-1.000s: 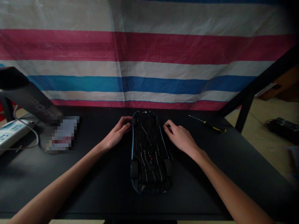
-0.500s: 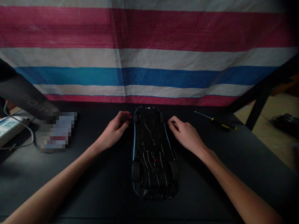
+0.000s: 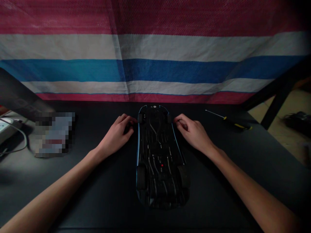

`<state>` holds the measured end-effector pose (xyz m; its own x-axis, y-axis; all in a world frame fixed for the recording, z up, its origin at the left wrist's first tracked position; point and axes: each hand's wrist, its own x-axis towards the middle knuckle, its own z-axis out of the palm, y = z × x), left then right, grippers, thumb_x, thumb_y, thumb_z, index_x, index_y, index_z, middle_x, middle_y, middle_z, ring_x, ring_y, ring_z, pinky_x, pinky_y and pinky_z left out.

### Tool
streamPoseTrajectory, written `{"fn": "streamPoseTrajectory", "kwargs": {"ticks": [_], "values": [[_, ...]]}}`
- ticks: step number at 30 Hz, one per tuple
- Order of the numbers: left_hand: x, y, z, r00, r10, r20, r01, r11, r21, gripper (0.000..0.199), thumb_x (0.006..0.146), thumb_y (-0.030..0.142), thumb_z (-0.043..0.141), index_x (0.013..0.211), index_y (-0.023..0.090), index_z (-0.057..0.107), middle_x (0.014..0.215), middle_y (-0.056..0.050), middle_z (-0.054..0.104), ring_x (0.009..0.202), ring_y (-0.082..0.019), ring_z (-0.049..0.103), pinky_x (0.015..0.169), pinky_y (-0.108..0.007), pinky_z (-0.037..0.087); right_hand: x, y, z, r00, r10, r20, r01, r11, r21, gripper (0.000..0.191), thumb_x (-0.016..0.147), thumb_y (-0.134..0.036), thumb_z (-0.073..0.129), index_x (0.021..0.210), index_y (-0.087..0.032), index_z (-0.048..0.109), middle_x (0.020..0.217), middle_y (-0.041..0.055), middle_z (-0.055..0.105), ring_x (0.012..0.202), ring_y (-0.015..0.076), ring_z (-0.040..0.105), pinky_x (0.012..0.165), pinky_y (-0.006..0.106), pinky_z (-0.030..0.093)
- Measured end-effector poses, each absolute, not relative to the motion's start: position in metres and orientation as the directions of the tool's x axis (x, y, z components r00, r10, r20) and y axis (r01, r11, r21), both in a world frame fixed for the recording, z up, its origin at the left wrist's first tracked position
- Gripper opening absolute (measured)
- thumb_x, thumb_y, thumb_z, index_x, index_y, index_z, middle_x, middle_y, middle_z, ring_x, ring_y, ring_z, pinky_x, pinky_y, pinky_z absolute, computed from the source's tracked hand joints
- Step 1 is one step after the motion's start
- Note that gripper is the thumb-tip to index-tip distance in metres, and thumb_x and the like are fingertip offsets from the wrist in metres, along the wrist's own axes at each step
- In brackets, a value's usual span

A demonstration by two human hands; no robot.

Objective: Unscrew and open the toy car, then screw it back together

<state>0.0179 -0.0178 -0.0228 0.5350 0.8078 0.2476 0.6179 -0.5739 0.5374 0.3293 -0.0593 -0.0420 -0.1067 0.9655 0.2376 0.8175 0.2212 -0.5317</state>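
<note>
A toy car [image 3: 159,152] lies upside down, its black underside and wheels facing up and a thin blue body edge showing along its sides. Its narrower-looking end points away from me. To the left of it, my left hand [image 3: 120,131] rests on the table with fingers loosely bent and the thumb apart; the fingertips are close to the car's front-left wheel. On the other side, my right hand [image 3: 191,131] lies with fingers loosely curled by the far right wheel. Nothing shows in either hand, and whether the fingertips touch the car I cannot tell.
A screwdriver [image 3: 234,124] with a black and yellow handle lies right of my right hand. At left are a blurred-out flat item [image 3: 57,132], a grey slanted post and a white power strip [image 3: 8,129] with a cable. A striped sheet [image 3: 155,71] hangs behind the black table [image 3: 102,194].
The view has tilted down and shifted slightly. Both hands stay beside the overturned toy car, their fingers only slightly changed.
</note>
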Motion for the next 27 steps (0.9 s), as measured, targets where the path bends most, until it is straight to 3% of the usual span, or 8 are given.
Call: {"fn": "streamPoseTrajectory", "kwargs": {"ticks": [27], "values": [[0.0208,-0.0184,-0.0227,0.538,0.810,0.235,0.645,-0.574,0.505,0.026,0.094,0.016,0.048,0.116,0.020,0.061,0.112,-0.007,0.058,0.101,-0.022,0.059,0.096,-0.041,0.051,0.3333,-0.0593,-0.0446,-0.129,0.953,0.274,0.805,0.262,-0.533,0.016,0.097,-0.029,0.049,0.100,-0.024,0.063,0.066,-0.0022,0.061,0.058,0.0142,0.056,0.058,0.027,0.035]]}}
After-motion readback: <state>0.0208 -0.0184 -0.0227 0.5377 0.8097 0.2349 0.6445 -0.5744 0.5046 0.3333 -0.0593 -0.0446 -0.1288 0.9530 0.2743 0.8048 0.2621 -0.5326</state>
